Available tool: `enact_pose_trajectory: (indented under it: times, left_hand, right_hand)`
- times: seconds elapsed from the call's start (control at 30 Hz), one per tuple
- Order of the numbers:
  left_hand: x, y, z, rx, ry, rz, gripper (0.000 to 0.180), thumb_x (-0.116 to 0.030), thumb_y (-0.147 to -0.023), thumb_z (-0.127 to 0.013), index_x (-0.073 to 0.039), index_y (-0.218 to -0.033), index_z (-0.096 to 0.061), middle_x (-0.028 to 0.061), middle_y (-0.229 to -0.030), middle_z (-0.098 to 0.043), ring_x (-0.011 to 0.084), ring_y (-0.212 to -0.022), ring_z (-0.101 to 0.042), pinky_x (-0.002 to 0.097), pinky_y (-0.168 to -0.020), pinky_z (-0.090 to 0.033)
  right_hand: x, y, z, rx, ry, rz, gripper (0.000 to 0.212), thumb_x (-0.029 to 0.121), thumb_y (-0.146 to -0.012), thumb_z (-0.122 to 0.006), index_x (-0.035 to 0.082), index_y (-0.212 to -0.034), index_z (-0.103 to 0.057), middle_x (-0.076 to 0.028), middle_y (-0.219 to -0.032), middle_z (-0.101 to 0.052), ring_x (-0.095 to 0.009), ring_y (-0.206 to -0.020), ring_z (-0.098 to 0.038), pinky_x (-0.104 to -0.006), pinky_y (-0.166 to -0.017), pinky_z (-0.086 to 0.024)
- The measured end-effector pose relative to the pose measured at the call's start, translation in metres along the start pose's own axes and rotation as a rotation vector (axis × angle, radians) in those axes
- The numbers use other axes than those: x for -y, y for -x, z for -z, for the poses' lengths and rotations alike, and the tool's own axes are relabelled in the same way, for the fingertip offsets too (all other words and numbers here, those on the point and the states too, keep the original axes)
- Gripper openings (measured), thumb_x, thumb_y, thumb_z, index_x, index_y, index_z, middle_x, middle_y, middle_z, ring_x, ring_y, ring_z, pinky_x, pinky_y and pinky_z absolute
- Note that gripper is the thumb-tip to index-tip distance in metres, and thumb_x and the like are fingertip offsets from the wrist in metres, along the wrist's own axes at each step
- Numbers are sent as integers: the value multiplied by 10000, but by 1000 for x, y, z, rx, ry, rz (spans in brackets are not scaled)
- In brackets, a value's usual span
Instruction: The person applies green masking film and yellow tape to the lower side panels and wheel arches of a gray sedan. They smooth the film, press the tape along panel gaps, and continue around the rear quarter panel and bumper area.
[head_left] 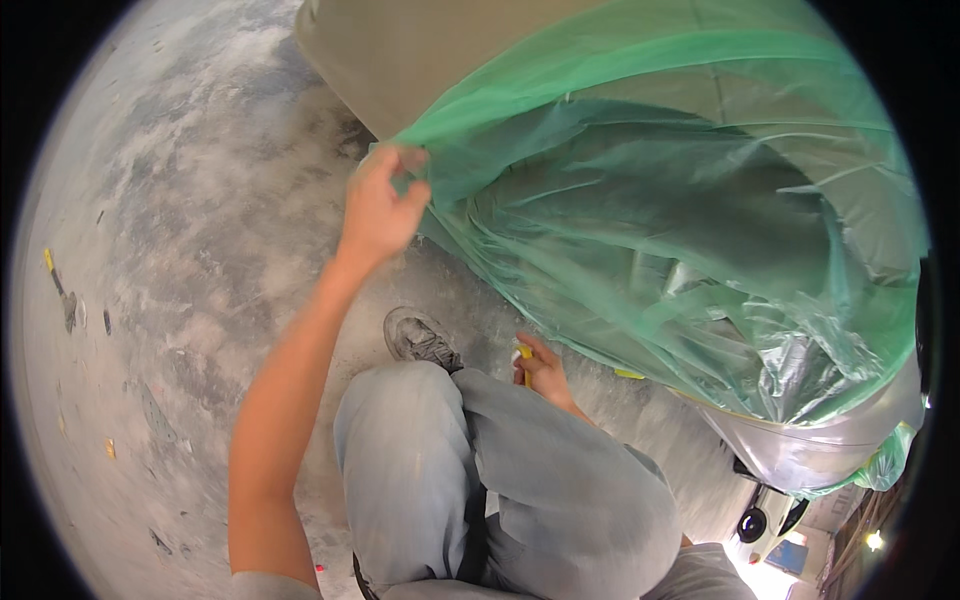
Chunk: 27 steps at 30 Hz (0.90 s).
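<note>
A translucent green plastic sheet (620,230) hangs over the side of a beige-silver car body (385,60), covering a dark rounded opening. My left hand (383,205) reaches up to the sheet's left edge, its fingers curled on the film there; motion blurs it slightly. Low down beside my knee, my right hand (545,372) is closed round a small yellow-and-white object (525,362). What kind of object it is cannot be made out, as the fingers cover most of it.
My bent legs in grey trousers (410,430) and one worn shoe (420,338) are below the sheet. A yellow-handled tool (55,275) and scraps lie on the stained concrete floor (180,230). Another vehicle (757,522) stands at lower right, near a bright lamp (875,541).
</note>
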<state>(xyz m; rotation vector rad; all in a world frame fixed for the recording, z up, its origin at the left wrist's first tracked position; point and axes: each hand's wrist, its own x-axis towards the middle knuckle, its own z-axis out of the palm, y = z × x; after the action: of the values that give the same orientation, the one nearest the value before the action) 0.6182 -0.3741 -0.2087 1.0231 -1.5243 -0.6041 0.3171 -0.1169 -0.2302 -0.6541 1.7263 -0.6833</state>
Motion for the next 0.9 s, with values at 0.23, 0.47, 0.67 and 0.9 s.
enact_pose_trajectory:
  times: [0.23,0.47,0.67,0.9]
  left_hand:
    - [-59,-38,55,-116,178,413,234,-137,-966,-733,-8,-1160,-708,66,-1079,-756,152,-919,-677,304,-831,-548]
    - [-145,36,41,234,497,362,438,-240,-1010,-768,43,-1330,-673,53,-1090,-732,94,-951,-659,297,-885,-533]
    - [-144,37,36,210,606,455,163,-119,-1015,-740,36,-1005,-689,55,-918,-724,109,-789,-655,278,-719,-526]
    - [-156,47,20,-106,164,-8,115,-105,-985,-746,-15,-936,-693,75,-892,-704,219,-805,-658,370,-794,-499]
  right_hand:
    - [186,61,-49,332,133,508,768,8,-1018,-651,-16,-1667,-242,-143,-1124,-754,-192,-961,-719,-341,-922,-578]
    - [238,95,-71,374,248,656,762,24,-1013,-687,12,-1655,-276,-145,-1129,-759,-197,-977,-723,-367,-925,-571]
    - [238,107,-71,354,410,687,546,115,-1063,-636,9,-1562,-439,-89,-930,-756,-139,-785,-700,-313,-768,-557]
    - [232,82,-65,254,459,418,186,174,-1097,-538,22,-1171,-614,-72,-671,-643,-135,-487,-558,-332,-464,-412]
